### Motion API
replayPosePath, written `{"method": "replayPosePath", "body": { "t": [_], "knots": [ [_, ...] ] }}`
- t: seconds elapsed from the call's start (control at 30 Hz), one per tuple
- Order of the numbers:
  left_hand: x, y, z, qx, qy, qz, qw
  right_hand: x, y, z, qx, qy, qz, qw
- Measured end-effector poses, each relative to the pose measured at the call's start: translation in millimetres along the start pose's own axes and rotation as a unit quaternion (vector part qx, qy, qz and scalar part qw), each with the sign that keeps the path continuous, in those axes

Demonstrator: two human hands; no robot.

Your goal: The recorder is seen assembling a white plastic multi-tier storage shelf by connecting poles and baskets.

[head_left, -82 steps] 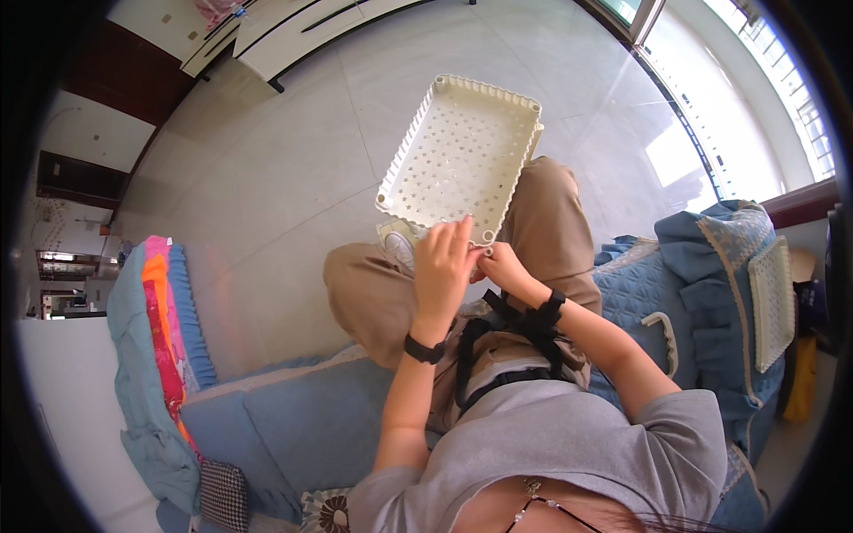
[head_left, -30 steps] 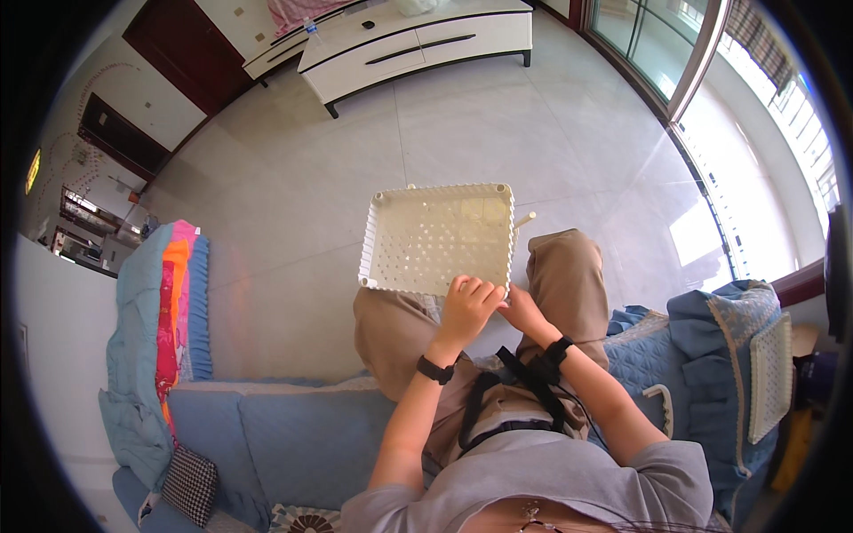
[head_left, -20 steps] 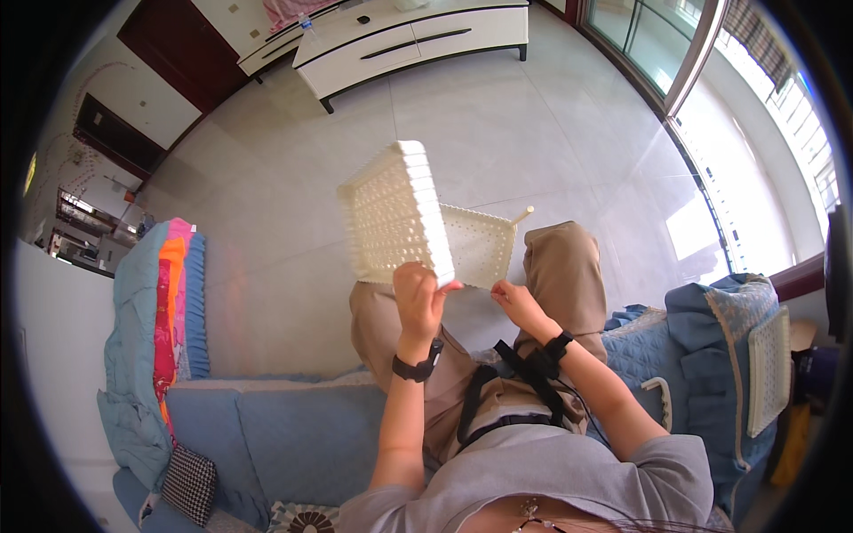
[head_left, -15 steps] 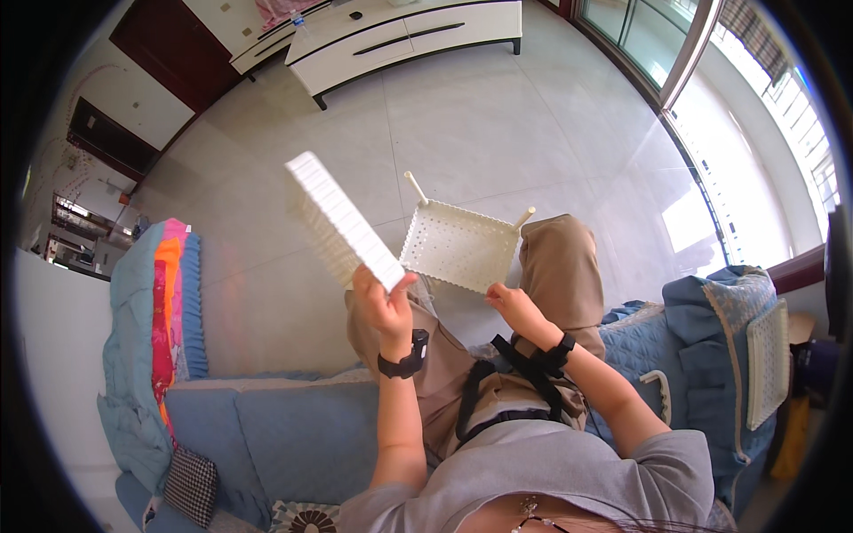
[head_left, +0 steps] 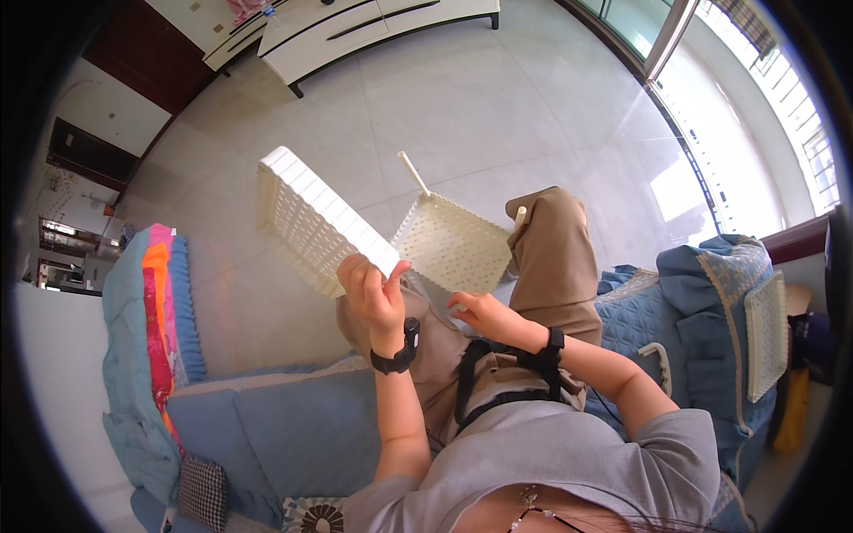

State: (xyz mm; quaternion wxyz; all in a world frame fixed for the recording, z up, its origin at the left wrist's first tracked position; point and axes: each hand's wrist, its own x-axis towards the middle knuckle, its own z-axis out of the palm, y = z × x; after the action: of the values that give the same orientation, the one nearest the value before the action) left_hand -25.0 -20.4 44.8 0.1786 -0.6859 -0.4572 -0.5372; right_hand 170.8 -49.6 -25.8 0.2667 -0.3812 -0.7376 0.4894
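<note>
My left hand (head_left: 375, 298) is closed round the lower end of a white plastic basket (head_left: 306, 222) with perforated walls. The basket is tilted up on edge, its slatted side facing me. Beyond my knees is a cream perforated tray (head_left: 455, 240) with a scalloped rim. One post (head_left: 412, 172) sticks up from its far left corner, and another post (head_left: 521, 216) stands at the right beside my knee. My right hand (head_left: 484, 315) hovers over my lap just short of the tray's near edge, fingers loosely bent and apart, with nothing visible in them.
On the blue sofa (head_left: 293, 435) to my right lie a bent white tube (head_left: 657, 364) and an upright cream perforated panel (head_left: 766, 338). Folded colourful bedding (head_left: 155, 302) covers the left sofa arm. A white low cabinet (head_left: 355, 40) stands across the tiled floor (head_left: 329, 133).
My right hand has left the tray's near corner and moved left toward my body. The basket has turned, showing more of its perforated face. The view has shifted slightly.
</note>
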Motion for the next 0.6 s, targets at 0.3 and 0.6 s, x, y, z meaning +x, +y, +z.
{"method": "replayPosePath", "body": {
  "t": [0.3,0.6],
  "knots": [
    [6,15,10,-0.019,-0.078,0.036,0.996,41,-12,11,0.044,0.056,-0.044,0.996],
    [2,12,0,-0.006,-0.060,0.037,0.997,96,-29,21,0.028,0.082,-0.043,0.995]
  ]
}}
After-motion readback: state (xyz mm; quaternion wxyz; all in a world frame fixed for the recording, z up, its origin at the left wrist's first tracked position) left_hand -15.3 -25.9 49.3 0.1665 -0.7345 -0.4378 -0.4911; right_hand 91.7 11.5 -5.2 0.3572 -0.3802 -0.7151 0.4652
